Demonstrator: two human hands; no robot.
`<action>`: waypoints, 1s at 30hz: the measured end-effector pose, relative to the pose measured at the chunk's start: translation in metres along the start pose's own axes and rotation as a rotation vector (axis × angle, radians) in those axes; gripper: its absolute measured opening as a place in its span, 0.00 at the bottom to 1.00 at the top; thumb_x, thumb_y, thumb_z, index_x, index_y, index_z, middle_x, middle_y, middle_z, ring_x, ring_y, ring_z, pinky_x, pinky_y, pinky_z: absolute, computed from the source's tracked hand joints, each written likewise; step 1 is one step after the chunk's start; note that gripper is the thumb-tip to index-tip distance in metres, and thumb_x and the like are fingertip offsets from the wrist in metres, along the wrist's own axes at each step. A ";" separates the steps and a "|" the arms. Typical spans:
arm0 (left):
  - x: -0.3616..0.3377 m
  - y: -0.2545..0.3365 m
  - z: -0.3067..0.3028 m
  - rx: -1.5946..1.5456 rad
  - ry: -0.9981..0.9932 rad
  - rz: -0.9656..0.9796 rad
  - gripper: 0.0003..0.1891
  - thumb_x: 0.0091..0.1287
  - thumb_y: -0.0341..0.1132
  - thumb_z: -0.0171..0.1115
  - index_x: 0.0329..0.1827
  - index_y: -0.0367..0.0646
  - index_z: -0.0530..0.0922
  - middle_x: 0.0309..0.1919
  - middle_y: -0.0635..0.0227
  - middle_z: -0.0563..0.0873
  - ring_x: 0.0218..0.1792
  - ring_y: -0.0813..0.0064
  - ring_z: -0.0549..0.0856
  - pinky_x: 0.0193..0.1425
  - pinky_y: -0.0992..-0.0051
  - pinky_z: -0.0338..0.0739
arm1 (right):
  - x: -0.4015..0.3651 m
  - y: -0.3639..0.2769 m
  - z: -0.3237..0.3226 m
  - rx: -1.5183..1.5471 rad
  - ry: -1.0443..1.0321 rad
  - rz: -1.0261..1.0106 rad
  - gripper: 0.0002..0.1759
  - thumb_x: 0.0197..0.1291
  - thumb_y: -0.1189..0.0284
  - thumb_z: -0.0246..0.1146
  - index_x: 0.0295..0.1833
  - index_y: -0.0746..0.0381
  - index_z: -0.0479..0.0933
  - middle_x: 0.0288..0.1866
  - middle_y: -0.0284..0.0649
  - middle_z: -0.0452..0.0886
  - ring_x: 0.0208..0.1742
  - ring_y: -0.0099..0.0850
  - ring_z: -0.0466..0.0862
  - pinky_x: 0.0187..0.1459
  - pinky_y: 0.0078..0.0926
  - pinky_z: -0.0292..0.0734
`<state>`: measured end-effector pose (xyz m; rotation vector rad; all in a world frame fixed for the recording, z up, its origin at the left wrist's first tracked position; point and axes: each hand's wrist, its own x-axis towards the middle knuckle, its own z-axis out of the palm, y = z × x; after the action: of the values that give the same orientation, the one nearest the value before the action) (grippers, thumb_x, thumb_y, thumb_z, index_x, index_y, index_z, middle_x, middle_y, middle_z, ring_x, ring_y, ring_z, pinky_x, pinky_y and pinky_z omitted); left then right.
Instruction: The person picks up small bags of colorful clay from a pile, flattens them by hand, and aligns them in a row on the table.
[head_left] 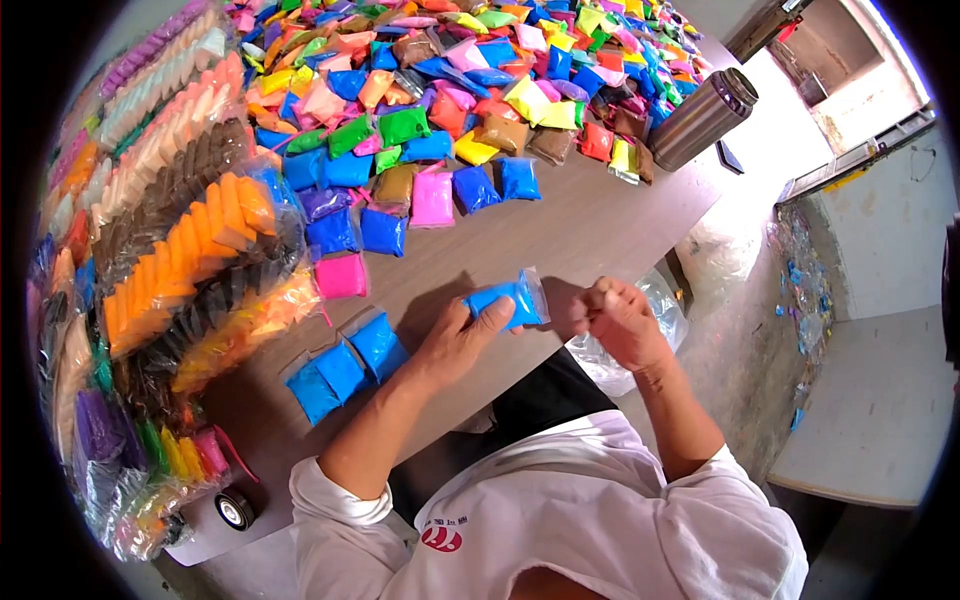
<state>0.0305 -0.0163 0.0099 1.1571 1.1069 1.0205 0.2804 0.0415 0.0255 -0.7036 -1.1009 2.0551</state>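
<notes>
My left hand (462,338) is closed around a blue clay packet (500,299), its thumb pressed across the front and the clear wrapper edge sticking out to the right. To the right of that packet, apart from it, my right hand (628,322) is raised with its fingers curled together; whether anything small is between them I cannot make out. Several similar blue packets (345,368) lie in an overlapping row on the table, left of my left forearm. Beyond them lies a pink packet (341,276).
A large heap of coloured packets (440,80) covers the far table (590,215). Bagged rows of packets, including orange ones (190,250), line the left side. A steel flask (705,120) stands at right. A tape roll (234,509) lies front left; clear plastic bags (650,330) sit beside the table.
</notes>
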 end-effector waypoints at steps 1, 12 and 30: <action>0.001 -0.002 -0.002 0.001 -0.001 0.003 0.27 0.75 0.57 0.52 0.39 0.39 0.82 0.32 0.71 0.84 0.37 0.82 0.77 0.46 0.74 0.73 | -0.005 -0.003 -0.003 -0.103 0.153 -0.060 0.20 0.69 0.54 0.60 0.38 0.62 0.72 0.36 0.42 0.81 0.36 0.30 0.79 0.42 0.30 0.75; -0.001 -0.005 0.004 0.156 -0.039 0.044 0.22 0.75 0.52 0.55 0.43 0.38 0.81 0.29 0.65 0.81 0.35 0.79 0.75 0.42 0.71 0.73 | -0.051 -0.046 -0.075 -1.128 0.826 -0.104 0.14 0.67 0.65 0.63 0.48 0.66 0.80 0.42 0.41 0.82 0.42 0.28 0.80 0.46 0.25 0.73; -0.005 0.005 0.010 0.255 -0.065 0.224 0.22 0.71 0.52 0.58 0.48 0.38 0.77 0.38 0.55 0.82 0.41 0.59 0.82 0.48 0.62 0.75 | 0.022 -0.003 0.053 -0.520 0.069 0.013 0.10 0.70 0.69 0.63 0.45 0.66 0.81 0.37 0.26 0.79 0.37 0.15 0.73 0.39 0.16 0.71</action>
<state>0.0393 -0.0219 0.0162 1.5357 1.0954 1.0239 0.2298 0.0346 0.0515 -1.0228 -1.6128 1.7450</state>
